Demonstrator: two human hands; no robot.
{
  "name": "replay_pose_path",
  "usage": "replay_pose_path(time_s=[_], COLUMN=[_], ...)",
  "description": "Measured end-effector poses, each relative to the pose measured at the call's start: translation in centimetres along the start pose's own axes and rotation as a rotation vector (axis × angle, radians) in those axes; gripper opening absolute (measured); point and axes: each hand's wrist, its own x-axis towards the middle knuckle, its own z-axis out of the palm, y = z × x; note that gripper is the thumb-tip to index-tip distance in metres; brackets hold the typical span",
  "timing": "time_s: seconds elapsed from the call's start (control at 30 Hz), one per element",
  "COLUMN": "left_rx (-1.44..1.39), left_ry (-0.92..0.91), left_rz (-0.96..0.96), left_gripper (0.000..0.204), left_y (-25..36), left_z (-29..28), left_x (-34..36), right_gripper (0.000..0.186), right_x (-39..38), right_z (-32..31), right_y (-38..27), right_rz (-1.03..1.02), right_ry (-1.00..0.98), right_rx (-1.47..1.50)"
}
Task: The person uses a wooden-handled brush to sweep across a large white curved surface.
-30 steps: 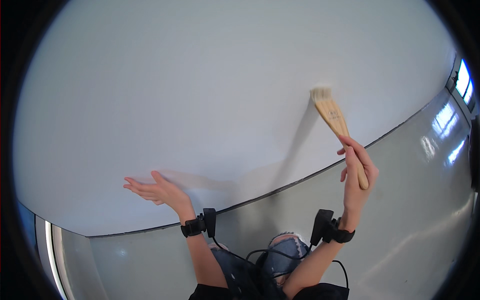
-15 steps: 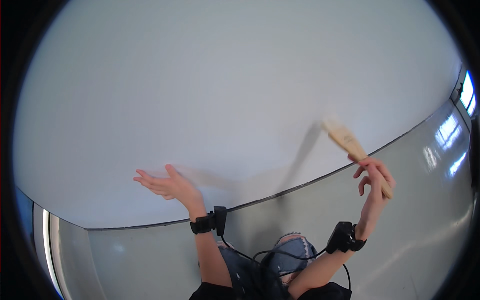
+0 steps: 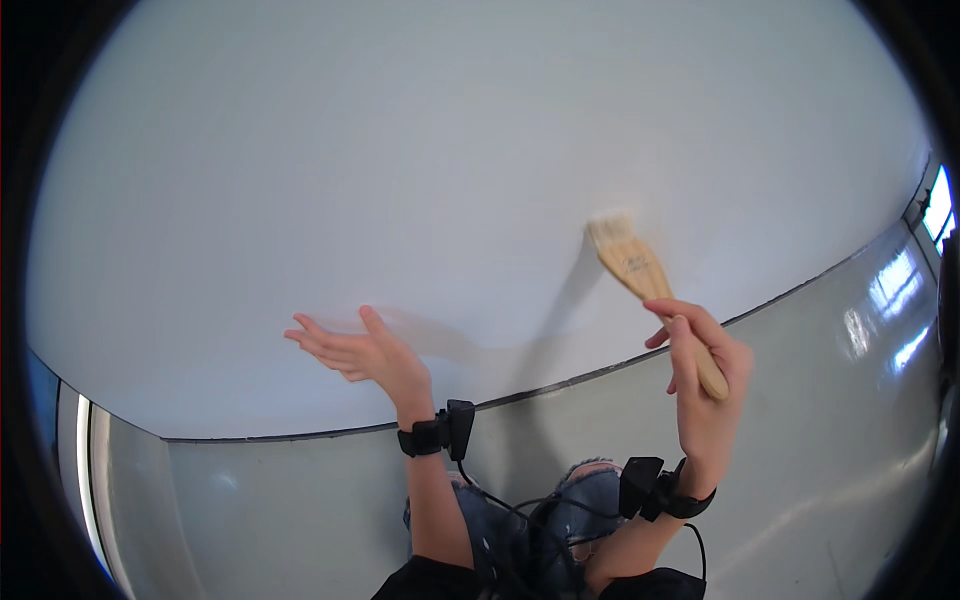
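My right hand (image 3: 705,360) grips the wooden handle of a flat, wide paintbrush (image 3: 637,268) with pale bristles. The bristles point up and to the left, at or very near a large white wall (image 3: 420,200); whether they touch it I cannot tell for sure. My left hand (image 3: 372,352) is held in front of the lower part of the wall, fingers stretched out and thumb raised, with nothing in it. Its faint shadow falls on the white surface beside it.
A dark line (image 3: 560,384) runs along the wall's bottom edge, above a glossy grey-green floor (image 3: 300,500). Black straps with small boxes (image 3: 440,432) sit on both wrists, joined to cables (image 3: 520,505) across my knees. Windows (image 3: 938,205) show at the far right.
The right hand has moved left and slightly up, carrying the paintbrush leftward across the wall. My left hand has shifted a little right and up, its fingers still spread.
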Motion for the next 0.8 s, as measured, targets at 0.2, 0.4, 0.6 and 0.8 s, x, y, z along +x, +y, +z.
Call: replay_pose_path(time_s=[0.2, 0.4, 0.6, 0.8], left_rx=[-0.010, -0.003, -0.024, -0.024], left_ry=[0.002, -0.039, -0.055, -0.093], left_rz=[0.023, 0.016, 0.046, 0.009], left_gripper=[0.083, 0.081, 0.082, 0.082], left_y=[0.2, 0.6, 0.4, 0.9], left_z=[-0.3, -0.2, -0.5, -0.5], left_x=[0.0, -0.3, -0.1, -0.3], right_gripper=[0.028, 0.031, 0.029, 0.032], right_x=[0.5, -0.4, -0.1, 0.8], right_z=[0.8, -1.2, 2.0, 4.6], right_y=[3.8, -0.1, -2.9, -1.7], right_rz=[0.279, 0.203, -0.294, -0.291], right_ry=[-0.281, -0.225, 0.069, 0.079], right_rx=[-0.241, -0.070, 0.418, -0.014])
